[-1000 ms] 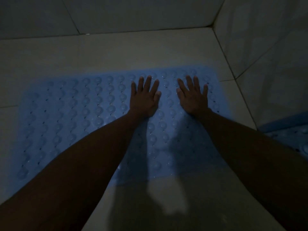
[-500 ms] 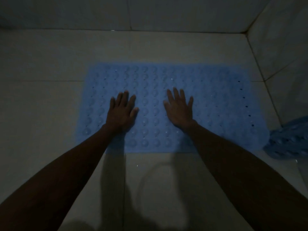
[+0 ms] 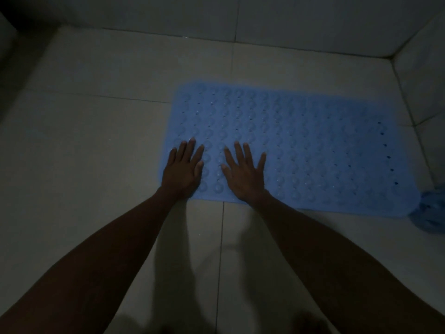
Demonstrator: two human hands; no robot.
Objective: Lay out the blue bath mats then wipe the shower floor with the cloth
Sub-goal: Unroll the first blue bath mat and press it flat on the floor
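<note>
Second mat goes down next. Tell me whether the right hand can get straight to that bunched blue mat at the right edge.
Probably yes. The right hand lies flat and empty on the laid mat, and only open mat surface separates it from the bunched blue mat. It is a long sideways reach, so leaning may be needed.

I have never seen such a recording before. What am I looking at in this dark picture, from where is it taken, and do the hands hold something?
There is no machine here: a person wears a camera on the head, and it looks forward and down at their own two bare arms. The left hand and the right hand lie flat, fingers spread, pressing on the left end of a blue bath mat with rows of bumps. The mat lies spread on the pale tiled shower floor, near the corner of the walls. Neither hand holds anything. At the right edge a second bundle of blue material shows, probably another mat. No cloth is visible.
</note>
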